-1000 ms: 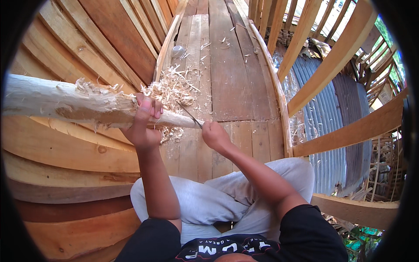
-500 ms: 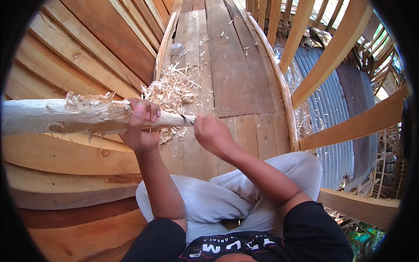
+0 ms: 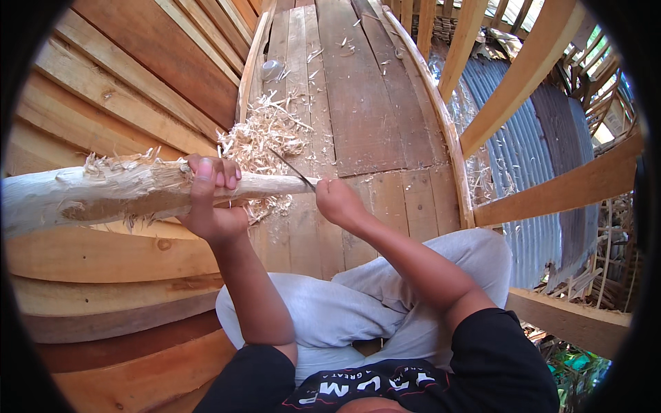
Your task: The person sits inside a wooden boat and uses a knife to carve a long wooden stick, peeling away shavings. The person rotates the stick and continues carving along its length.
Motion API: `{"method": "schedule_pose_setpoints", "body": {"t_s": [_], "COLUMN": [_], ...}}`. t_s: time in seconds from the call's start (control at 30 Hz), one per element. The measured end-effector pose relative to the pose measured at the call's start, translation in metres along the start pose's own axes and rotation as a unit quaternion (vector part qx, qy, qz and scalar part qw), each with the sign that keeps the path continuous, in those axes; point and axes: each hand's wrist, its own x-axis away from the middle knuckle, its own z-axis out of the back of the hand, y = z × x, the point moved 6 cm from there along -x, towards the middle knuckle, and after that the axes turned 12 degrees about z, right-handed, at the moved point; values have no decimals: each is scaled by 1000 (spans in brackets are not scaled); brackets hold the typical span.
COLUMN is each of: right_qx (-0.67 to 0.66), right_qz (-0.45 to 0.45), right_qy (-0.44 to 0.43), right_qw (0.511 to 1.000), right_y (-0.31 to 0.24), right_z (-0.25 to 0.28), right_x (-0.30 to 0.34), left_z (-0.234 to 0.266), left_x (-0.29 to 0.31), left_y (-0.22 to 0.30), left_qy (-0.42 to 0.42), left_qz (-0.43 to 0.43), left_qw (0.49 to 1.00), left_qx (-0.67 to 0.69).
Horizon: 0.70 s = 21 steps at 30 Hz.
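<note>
A thick, pale, peeled wooden pole (image 3: 89, 193) comes in from the left and narrows to a tapered end near the middle. Rough splinters stand up along its upper side. My left hand (image 3: 215, 203) is wrapped round the pole just before the narrow part. In my closed right hand (image 3: 337, 201) is a knife, its handle hidden by the fingers. The knife's thin dark blade (image 3: 292, 168) points up and left, crossing by the pole's tapered tip; whether it touches the wood I cannot tell.
Curly wood shavings (image 3: 265, 138) lie heaped on the plank floor (image 3: 368, 131) beyond the pole. A small clear cup (image 3: 272, 69) stands farther off. Board walls (image 3: 117, 258) close in on the left. Slatted wooden railing (image 3: 523, 82) and corrugated metal sheets (image 3: 513, 144) are at the right.
The knife blade, mostly hidden before, now shows at length, angled up and left from my right hand. That hand has shifted slightly right. My left hand keeps its grip on the pole.
</note>
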Motion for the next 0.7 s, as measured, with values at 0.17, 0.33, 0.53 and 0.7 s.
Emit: {"method": "schedule_pose_setpoints", "body": {"t_s": [0.17,0.33,0.53,0.7], "right_qx": [43,22,29,11], "right_qz": [55,60,71,40], "right_qy": [-43,51,25,38], "right_qw": [997,997,997,998], "right_y": [-63,-14,-49,-13], "right_z": [16,7,17,13], "right_x": [20,1,11,4], "left_z": [9,-3,4,-9], "left_x": [-3,3,-2,6], "left_y": [7,-1,4,-2], "left_qy": [5,28,10,21], "left_qz": [-16,-16,-22,-11], "left_qw": [1000,999,1000,999], "left_qx": [-7,-29,-10,-33]}}
